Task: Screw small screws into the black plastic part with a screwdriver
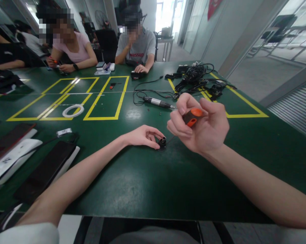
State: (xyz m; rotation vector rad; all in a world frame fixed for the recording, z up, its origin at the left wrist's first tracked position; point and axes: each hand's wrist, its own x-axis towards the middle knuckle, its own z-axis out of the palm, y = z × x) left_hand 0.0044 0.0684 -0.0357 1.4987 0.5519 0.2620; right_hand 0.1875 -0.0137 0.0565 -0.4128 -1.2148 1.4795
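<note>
Holding an orange-and-black handle point(193, 119) in my right hand point(210, 128), fingers curled around it, raised above the table point(140, 189). My left hand point(143, 137) rests low, partly closed, thumb and fingertips pinching the part point(162, 143), a small black piece on the surface. A thin dark line runs between part and right hand; shaft or wire, cannot tell.

Progress, my estimate: mid-work. Done: part steadied, handle gripped. Left: neither is released yet; whether anything on the part is finished is too small to tell.

Surface: green, glossy, marked with yellow tape point(101, 119). Pen tool point(156, 102) lies just beyond my hands. White ring point(73, 110) overlaps the tape on the left, cable heap point(195, 76) far right, dark phone point(45, 171) near my left forearm.

Room: person in grey point(146, 42) and person in pink point(74, 51) seated opposite; pale partition point(206, 34) to the right.
</note>
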